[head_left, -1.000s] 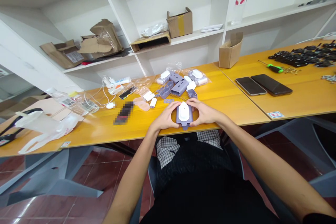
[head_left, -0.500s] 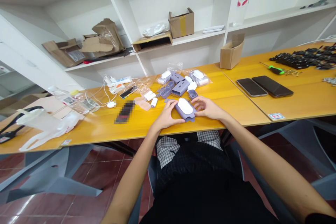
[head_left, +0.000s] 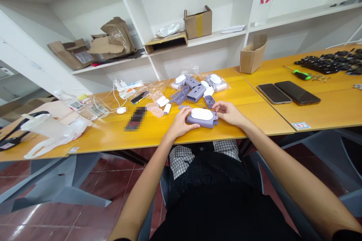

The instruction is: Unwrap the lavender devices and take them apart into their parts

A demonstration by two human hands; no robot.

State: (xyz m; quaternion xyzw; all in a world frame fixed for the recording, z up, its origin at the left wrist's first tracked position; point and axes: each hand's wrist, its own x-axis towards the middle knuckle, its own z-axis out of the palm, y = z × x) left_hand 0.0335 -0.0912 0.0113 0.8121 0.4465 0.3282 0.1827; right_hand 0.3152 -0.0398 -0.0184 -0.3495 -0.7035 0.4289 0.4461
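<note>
A purple plastic casing with a white oval cap on top lies lengthwise near the table's front edge. My left hand grips its left end, thumb along the front side and fingers behind. At the notched right end is my right hand, its fingers bent and thumb apart from them; whether the fingertips touch the casing is hard to see. Just behind stand a small open purple cup, coiled springs and more purple casings. Small white cylinders lie to the left.
Bagged casings lie at the back. Two phones, a green-handled screwdriver and black parts are on the right. Leftward are a power strip, cables, bottles and a plastic bag. A cardboard box stands behind.
The casing has turned from slanting toward me to lying nearly crosswise, its notched end now at the right. My right hand has shifted slightly right; my left hand still holds the casing.
</note>
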